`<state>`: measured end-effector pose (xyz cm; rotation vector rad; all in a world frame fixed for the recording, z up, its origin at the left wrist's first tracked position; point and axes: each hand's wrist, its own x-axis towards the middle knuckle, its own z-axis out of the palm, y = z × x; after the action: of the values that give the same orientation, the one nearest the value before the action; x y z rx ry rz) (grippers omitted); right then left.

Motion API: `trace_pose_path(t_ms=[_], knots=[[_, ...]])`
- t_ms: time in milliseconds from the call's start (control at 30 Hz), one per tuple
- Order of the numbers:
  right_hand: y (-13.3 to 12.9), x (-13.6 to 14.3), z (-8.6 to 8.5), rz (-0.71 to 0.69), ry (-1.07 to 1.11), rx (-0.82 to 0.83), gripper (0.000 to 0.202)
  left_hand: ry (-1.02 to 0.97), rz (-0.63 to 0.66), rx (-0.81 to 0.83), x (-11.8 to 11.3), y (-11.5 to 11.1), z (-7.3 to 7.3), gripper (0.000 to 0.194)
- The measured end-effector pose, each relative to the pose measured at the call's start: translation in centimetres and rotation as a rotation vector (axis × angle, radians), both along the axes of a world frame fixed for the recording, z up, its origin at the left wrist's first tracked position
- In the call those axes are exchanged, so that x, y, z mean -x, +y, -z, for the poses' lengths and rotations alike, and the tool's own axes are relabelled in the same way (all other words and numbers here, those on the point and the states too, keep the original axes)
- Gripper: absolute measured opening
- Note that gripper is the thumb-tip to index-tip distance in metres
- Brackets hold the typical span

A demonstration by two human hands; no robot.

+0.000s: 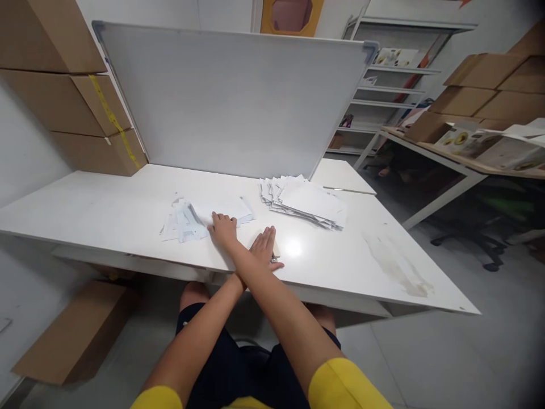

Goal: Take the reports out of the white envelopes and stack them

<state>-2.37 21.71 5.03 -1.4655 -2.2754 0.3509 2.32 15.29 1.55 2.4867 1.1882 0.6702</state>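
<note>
My forearms cross, the right one over the left. My right hand (223, 230) rests with its fingers apart on the near edge of some loose white papers (185, 224), left of centre on the table. One sheet there curls up beside its fingertips. My left hand (263, 245) lies right of it near the table's front edge, fingers stretched out and thumb apart. Against that hand is a small beige object with a metal part (276, 249), mostly hidden by the hand. Further right and back sits a fanned stack of white papers (310, 200).
A whiteboard (238, 102) stands along the back of the white table (106, 204). Cardboard boxes (93, 108) are stacked at the left, and another box (76, 335) is on the floor. Shelves (395, 88) and a second table (443, 150) with boxes are at the right.
</note>
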Motion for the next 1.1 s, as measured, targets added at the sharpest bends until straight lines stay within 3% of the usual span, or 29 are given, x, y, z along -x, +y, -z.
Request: trace_pose_path(t_ms=[167,267,433,567,800,933,1100], knots=[[-0.5,-0.3,-0.1,0.039,-0.008,-0.03,0.047,0.048,-0.022,-0.06,-0.1,-0.5,-0.2,0.103],[-1.0,0.4,0.1,0.028,0.017,-0.044,0.054,0.057,-0.034,-0.064,-0.1,-0.6,-0.4,0.101],[-0.9,1.1,0.1,-0.02,-0.042,0.089,0.055,0.088,-0.061,-0.029,0.0,-0.6,-0.6,0.103],[-0.8,1.0,0.0,-0.046,-0.054,0.095,0.061,0.111,-0.082,-0.01,0.0,-0.8,-0.8,0.101],[-0.1,0.7,-0.2,-0.012,0.012,0.058,0.037,0.076,-0.092,0.014,-0.1,-0.7,-0.5,0.1],[0.1,-0.1,-1.3,0.034,0.228,0.032,0.035,0.083,-0.102,0.019,-0.2,-0.4,-0.1,0.102],[-2.5,-2.4,-3.3,0.143,0.876,-0.159,0.044,0.024,-0.042,-0.025,0.0,-0.1,-0.1,0.096]])
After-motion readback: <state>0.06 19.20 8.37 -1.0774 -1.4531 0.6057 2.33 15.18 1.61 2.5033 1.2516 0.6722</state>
